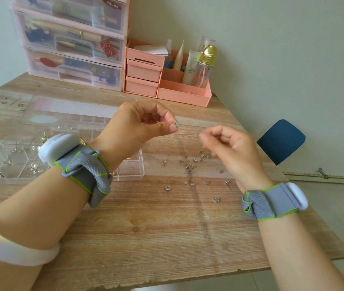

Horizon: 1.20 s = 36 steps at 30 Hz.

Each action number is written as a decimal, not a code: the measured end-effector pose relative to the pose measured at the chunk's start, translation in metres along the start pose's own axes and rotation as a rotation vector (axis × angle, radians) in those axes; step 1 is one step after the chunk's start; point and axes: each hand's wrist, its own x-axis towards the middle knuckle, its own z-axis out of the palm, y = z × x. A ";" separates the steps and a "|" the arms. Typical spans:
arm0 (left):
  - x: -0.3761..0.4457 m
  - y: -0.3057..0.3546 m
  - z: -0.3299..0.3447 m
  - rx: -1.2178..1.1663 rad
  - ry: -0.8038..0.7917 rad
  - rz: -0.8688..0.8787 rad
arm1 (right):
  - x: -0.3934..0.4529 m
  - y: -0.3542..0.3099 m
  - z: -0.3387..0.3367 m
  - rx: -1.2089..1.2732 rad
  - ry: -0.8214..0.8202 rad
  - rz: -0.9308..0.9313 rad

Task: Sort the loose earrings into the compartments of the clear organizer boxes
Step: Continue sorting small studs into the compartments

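My left hand [139, 124] is raised above the table and pinches a small silver stud earring [176, 123] between thumb and forefinger. To its right, my right hand [227, 148] hovers with the fingers loosely curled; nothing shows in it. Several loose silver stud earrings [190, 168] lie scattered on the wooden table below and between the hands. A clear organizer box [22, 162] with compartments sits at the left, partly hidden by my left wrist, with a few earrings in its cells. A second clear box [133, 171] lies just behind the left wrist.
A clear lid [66, 114] lies flat behind the boxes. At the back stand a stack of clear pink drawers [72, 43] and a pink desk organizer [166, 80] holding bottles. A blue chair [282, 141] sits past the table's right edge.
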 end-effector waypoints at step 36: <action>0.001 0.000 -0.001 -0.013 -0.011 0.049 | -0.005 -0.020 0.010 0.358 -0.183 -0.024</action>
